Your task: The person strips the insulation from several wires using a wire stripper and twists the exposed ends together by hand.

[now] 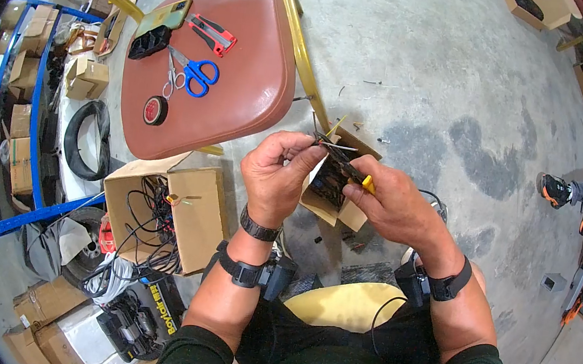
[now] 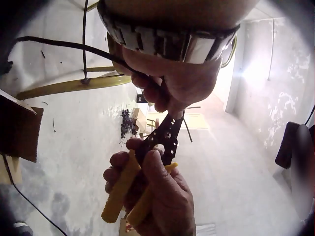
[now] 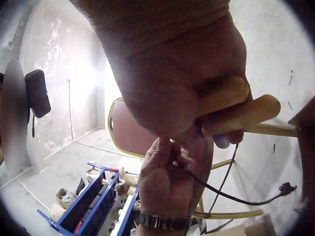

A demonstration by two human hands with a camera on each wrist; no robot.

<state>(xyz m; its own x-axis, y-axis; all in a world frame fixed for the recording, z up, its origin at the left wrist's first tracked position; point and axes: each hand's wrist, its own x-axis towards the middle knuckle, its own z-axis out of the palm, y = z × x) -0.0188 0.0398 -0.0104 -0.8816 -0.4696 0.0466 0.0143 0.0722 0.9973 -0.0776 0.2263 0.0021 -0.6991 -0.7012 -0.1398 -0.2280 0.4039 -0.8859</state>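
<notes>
Where the pliers (image 2: 162, 136) lie: they are held between the hands, the black head pointed leftward and away from the body, right up to the fingertips of the left hand (image 1: 274, 172).
Right hand (image 1: 395, 203): clamped round the yellow handles (image 2: 119, 189), which are spread apart; the pliers are nearer to it.
Left hand: finger and thumb are pinched together on the cable (image 2: 74, 44).
Cable: one is held, its length trailed past the palm; whether it is gripped by the jaws cannot be told.
Pliers: one pair.
Chair (image 1: 242, 50): scissors, two pairs, one blue-handled (image 1: 194, 68), one silver (image 1: 171, 67); cutter (image 1: 211, 34), one; phone (image 1: 168, 17), one; tape roll (image 1: 155, 111), one.
Boxes near the hands: two are seen, a small box (image 1: 356, 218) below them, a cable-filled box (image 1: 200, 207) beside the left forearm.
</notes>
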